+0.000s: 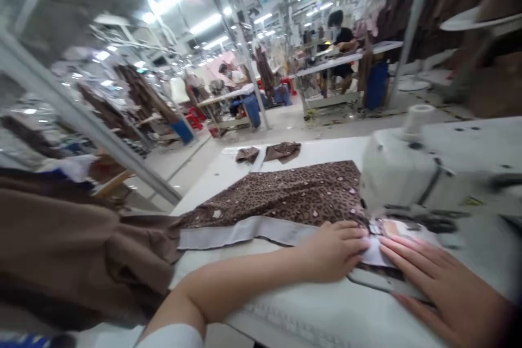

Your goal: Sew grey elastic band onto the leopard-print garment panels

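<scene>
We have a brown leopard-print fabric panel [285, 196] lying flat at centre frame on the white counter [322, 152], a pale grey band [244, 232] already running along its near edge, and our left hand [332, 250] and right hand [444, 288] pressing flat, just apart and ungripping, beside the white sewing machine [408, 168].

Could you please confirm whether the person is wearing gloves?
No, the left hand and right hand are bare, lying on leopard-print cloth beside the sewing machine.
</scene>
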A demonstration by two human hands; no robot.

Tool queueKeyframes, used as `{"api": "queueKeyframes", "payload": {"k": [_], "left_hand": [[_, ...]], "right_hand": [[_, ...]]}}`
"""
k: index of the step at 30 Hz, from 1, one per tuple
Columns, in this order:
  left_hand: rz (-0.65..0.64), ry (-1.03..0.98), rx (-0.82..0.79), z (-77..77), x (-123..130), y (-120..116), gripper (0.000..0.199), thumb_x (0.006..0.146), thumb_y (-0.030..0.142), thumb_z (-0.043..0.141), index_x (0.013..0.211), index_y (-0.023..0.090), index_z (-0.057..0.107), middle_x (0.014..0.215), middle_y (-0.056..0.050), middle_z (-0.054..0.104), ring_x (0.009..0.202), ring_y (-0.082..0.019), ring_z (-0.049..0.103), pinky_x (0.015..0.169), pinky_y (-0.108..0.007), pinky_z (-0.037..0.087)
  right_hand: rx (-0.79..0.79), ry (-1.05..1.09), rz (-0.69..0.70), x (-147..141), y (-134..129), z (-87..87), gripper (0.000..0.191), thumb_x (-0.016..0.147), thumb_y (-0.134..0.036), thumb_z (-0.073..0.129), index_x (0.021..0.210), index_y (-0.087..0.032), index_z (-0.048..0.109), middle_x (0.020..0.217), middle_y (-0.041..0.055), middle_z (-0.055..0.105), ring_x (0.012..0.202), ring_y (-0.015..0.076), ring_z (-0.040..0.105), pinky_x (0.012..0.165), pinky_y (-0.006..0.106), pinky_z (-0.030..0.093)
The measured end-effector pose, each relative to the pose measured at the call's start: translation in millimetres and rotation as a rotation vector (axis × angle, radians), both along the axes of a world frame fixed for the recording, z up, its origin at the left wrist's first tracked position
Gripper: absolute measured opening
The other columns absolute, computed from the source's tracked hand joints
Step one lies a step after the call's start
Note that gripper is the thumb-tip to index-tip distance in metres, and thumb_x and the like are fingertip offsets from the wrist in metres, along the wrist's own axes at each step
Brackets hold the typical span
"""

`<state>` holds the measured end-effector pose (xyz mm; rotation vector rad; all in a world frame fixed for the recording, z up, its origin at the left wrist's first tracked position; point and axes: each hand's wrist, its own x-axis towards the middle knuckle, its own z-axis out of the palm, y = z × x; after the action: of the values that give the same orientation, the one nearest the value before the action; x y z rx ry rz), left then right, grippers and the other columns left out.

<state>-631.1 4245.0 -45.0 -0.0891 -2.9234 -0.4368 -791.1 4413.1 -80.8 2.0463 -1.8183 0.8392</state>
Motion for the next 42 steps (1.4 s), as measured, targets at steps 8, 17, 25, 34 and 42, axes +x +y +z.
{"api": "queueKeyframes", "payload": {"k": [8, 17, 25, 34, 42], "left_hand": [[0.0, -0.078, 0.094, 7.7, -5.5, -6.8, 0.034, 0.091, 0.024, 0.036, 0.123, 0.021, 0.049, 0.133, -0.003, 0.048, 0.127, -0.019, 0.033, 0.104, -0.043, 0.033], [-0.001, -0.117, 0.05, 7.9, -7.5, -7.9, 0.037, 0.092, 0.026, 0.033, 0.126, 0.021, 0.047, 0.134, -0.003, 0.046, 0.129, -0.02, 0.031, 0.105, -0.043, 0.032], [-0.027, -0.153, 0.018, 10.6, -12.8, -17.4, 0.038, 0.092, 0.027, 0.033, 0.128, 0.022, 0.045, 0.135, -0.003, 0.045, 0.129, -0.021, 0.03, 0.105, -0.044, 0.031], [-0.006, -0.156, 0.025, 9.5, -12.6, -15.7, 0.038, 0.093, 0.029, 0.032, 0.127, 0.021, 0.046, 0.135, -0.002, 0.045, 0.129, -0.021, 0.03, 0.105, -0.044, 0.03], [-0.001, -0.169, 0.033, 11.0, -16.5, -19.1, 0.039, 0.093, 0.029, 0.031, 0.129, 0.023, 0.043, 0.136, -0.001, 0.043, 0.131, -0.02, 0.028, 0.106, -0.043, 0.029]], "right_hand": [[0.215, -0.003, -0.093, -0.8, 3.3, 36.4, 0.029, 0.088, -0.024, 0.044, 0.112, -0.014, 0.055, 0.111, 0.0102, 0.06, 0.105, 0.0244, 0.051, 0.091, 0.042, 0.039], [0.336, -0.041, -0.056, 8.9, 3.1, 43.6, 0.046, 0.086, -0.035, 0.047, 0.125, -0.012, 0.047, 0.125, 0.0105, 0.052, 0.116, 0.0263, 0.042, 0.096, 0.043, 0.036], [0.39, -0.035, -0.09, 5.7, 1.8, 42.1, 0.05, 0.086, -0.037, 0.048, 0.129, -0.013, 0.044, 0.129, 0.0102, 0.049, 0.116, 0.0269, 0.042, 0.095, 0.043, 0.035], [0.409, 0.021, -0.113, 9.2, 0.4, 43.9, 0.055, 0.086, -0.042, 0.045, 0.129, -0.007, 0.042, 0.13, 0.0128, 0.047, 0.116, 0.0287, 0.041, 0.097, 0.044, 0.032], [0.458, -0.019, -0.172, 7.1, -2.1, 41.4, 0.056, 0.085, -0.044, 0.045, 0.13, -0.01, 0.043, 0.126, 0.0135, 0.052, 0.115, 0.0307, 0.043, 0.095, 0.046, 0.034]]}}
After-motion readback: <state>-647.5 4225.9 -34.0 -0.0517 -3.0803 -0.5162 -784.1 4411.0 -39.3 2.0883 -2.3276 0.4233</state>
